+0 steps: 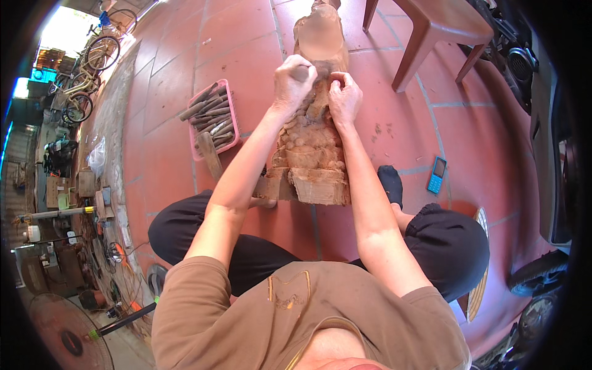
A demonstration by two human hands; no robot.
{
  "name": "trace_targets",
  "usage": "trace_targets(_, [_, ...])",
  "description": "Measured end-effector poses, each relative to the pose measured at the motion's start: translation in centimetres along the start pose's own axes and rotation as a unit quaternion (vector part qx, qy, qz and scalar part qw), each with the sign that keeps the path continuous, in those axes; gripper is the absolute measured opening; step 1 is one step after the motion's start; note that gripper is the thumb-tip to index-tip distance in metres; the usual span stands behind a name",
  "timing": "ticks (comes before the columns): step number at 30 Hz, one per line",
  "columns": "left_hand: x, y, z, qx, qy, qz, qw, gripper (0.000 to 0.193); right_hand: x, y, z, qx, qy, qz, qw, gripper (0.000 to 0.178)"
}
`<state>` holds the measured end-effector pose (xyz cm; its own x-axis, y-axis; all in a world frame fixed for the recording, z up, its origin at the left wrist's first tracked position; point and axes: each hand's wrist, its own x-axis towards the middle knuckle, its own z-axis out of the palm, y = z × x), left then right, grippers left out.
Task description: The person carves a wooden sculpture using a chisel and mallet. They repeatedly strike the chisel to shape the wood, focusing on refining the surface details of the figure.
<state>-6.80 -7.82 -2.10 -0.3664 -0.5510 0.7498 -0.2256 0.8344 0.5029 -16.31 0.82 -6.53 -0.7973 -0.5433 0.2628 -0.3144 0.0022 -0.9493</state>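
Bent legs [447,250] in dark trousers, lower frame. Carved wood block [307,140] from centre to top edge, on tiled floor [364,209]. Blue phone [437,175] right of centre. Pink basket [234,118] left of centre, holding sticklike pieces [213,114]. Left hand [290,89], upper centre: fingers wrapped round wooden handle [300,73]. Right hand [345,102] just beside, fingers bent at block; cannot tell whether gripping. Brown chair [441,24], upper right.

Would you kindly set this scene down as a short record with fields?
Left hand: closed around a round-ended handle
Right hand: at the wood carving; grip unclear
Left of carving: pink basket holding long brown pieces
Right of carving: blue phone on red tiled floor
Upper right: brown chair
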Motion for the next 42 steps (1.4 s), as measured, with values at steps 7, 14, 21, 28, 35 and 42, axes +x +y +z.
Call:
trace_targets(7, [0.3,2.2,-2.3,-0.259,0.063,-0.341,0.901,0.01,0.2,0.3,-0.7,0.008,-0.014,-0.007,1.0,0.014])
trace_targets(14, [-1.2,0.5,-4.1,-0.295,0.092,-0.37,0.876,0.015,2.7,-3.0,0.0,-0.19,-0.117,-0.101,0.97,0.041])
trace_targets(21, [-1.3,0.9,-4.1,-0.291,0.096,-0.366,0.879,0.013,3.2,-2.2,1.5,-0.296,-0.102,-0.222,0.923,0.02])
trace_targets(28, [-0.7,0.5,-4.7,-0.275,0.093,-0.36,0.886,0.012,3.6,-2.1,0.4,-0.195,-0.076,-0.156,0.965,0.011])
trace_targets(35, [0.5,2.0,-4.7,-0.286,0.094,-0.352,0.886,0.013,2.6,-1.8,-0.3,-0.11,-0.106,-0.062,0.986,0.009])
trace_targets(42, [0.0,2.1,-5.4,-0.284,0.111,-0.366,0.879,0.015,0.0,-3.2,2.1,-0.172,-0.122,-0.155,0.965,0.066])
